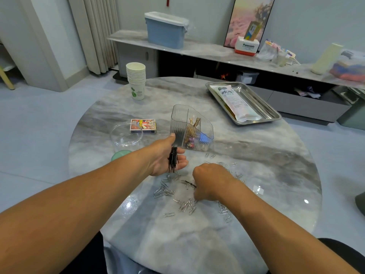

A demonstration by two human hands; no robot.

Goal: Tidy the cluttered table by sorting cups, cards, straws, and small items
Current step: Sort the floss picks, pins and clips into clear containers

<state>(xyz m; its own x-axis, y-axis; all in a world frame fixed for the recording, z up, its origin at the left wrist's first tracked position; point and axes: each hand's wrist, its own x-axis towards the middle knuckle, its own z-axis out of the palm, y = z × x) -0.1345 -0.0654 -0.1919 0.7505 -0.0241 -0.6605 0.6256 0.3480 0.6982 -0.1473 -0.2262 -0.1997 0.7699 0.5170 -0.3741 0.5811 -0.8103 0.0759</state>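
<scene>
My left hand (167, 157) holds a bunch of black hairpins (173, 159) between thumb and fingers, just in front of a clear ribbed organizer (189, 129) with small items in its compartments. My right hand (209, 180) is knuckles-up over the scattered silver paper clips (167, 191), its fingertips curled down at one black hairpin (190, 183) lying on the table. Whether it has the pin pinched is hidden. A stack of paper cups (136, 80) stands at the far left. A card box (143, 126) lies behind a clear round container (126, 135).
A steel tray (270, 112) with a packet of straws (235, 101) sits at the far right of the round marble table (256, 155). A green lid (118, 155) peeks out under my left forearm. A long shelf with a blue bin (166, 30) runs behind.
</scene>
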